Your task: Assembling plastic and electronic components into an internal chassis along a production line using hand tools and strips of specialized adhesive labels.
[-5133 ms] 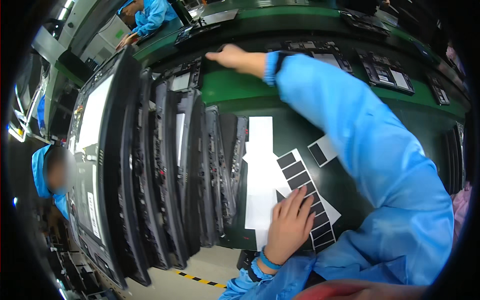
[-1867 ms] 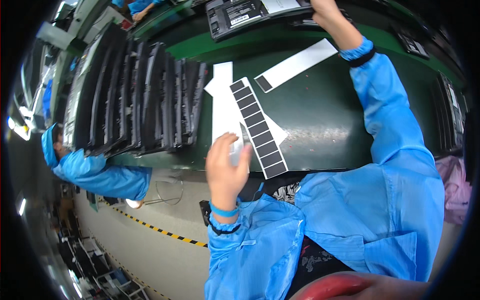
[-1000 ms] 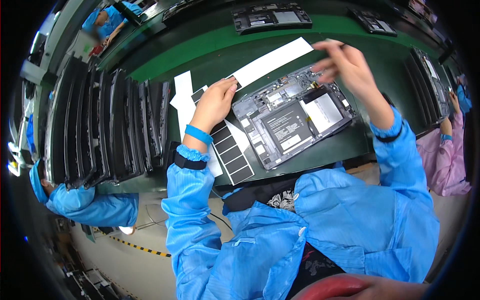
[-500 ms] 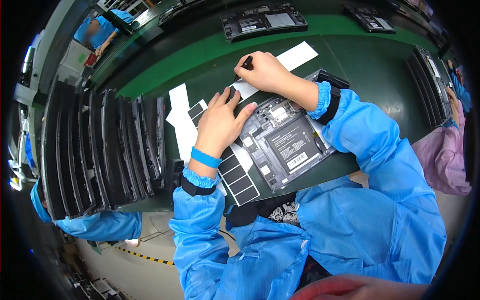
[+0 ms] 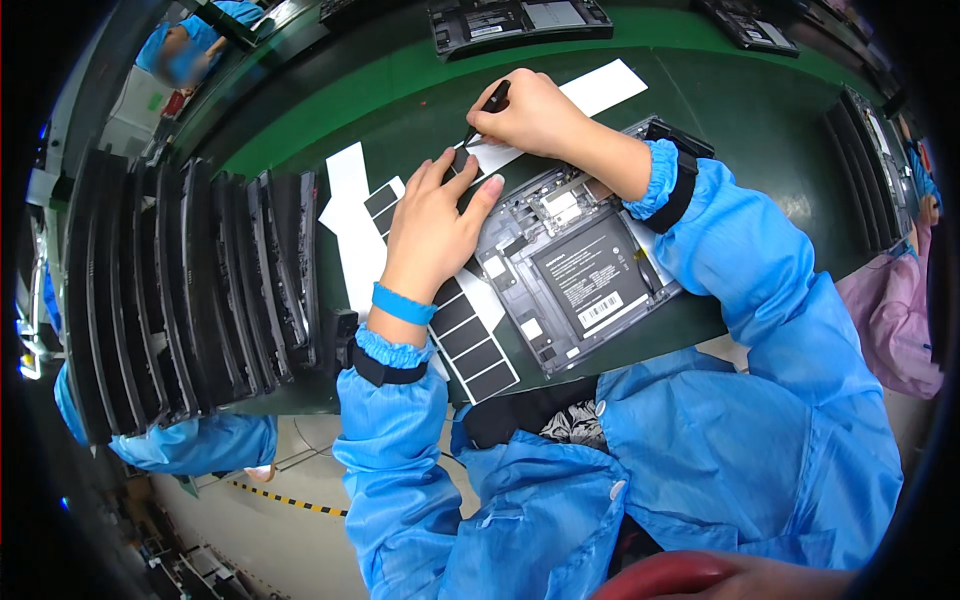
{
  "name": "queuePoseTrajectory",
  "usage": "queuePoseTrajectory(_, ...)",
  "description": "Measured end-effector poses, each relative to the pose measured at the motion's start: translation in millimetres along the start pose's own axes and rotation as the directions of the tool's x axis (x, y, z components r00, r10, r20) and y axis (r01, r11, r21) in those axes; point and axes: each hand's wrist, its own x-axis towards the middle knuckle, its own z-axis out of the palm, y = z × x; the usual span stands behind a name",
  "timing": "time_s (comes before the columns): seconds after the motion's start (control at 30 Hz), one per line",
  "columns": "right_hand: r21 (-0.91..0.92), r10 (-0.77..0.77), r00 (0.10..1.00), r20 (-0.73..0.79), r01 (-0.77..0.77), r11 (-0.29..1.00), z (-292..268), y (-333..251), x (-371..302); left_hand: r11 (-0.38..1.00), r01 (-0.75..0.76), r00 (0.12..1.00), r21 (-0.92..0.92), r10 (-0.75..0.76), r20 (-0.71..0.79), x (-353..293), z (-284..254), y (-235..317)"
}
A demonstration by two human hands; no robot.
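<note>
Green desk stretching rightward, right hand gripping pen, left hand resting spread over strips, barcoded device lying near desk's edge.

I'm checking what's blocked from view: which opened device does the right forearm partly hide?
The middle device, between the left group and right group; those and the devices at the back are clear of that forearm.

We note green surface, black pen, blue sleeves, white strip with black blocks, yellow-and-black striped tape.
</note>
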Motion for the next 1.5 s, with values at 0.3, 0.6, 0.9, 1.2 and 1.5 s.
queuePoseTrajectory(0.3, 0.107, -0.057, 0.998, -0.008, 0.057, 0.993, 0, -2, -1, 0.998, 0.059, 0.998, 0.0, -0.059, 0.035, 1, 0, -4)
queuePoseTrajectory(0.6, -0.014, -0.017, 1.0, -0.018, 0.017, 1.0, 2, 1, 2, 0.996, 0.077, 0.996, -0.04, -0.075, 0.038, 1, -1, -5)
queuePoseTrajectory(0.9, 0.05, -0.09, 0.996, -0.015, 0.091, 0.995, 4, 0, -3, 0.998, 0.054, 0.997, -0.032, -0.052, 0.051, 0, -2, -5)
queuePoseTrajectory(1.2, 0.207, -0.061, 0.997, -0.046, 0.07, 0.976, 5, 5, 3, 0.994, 0.086, 0.994, -0.069, -0.081, 0.071, 1, 0, -8)
queuePoseTrajectory(1.5, 0.545, 0.009, 1.0, -0.01, -0.002, 0.838, -19, -7, 1, 0.995, 0.086, 0.994, -0.057, -0.082, 0.07, -1, 1, -9)
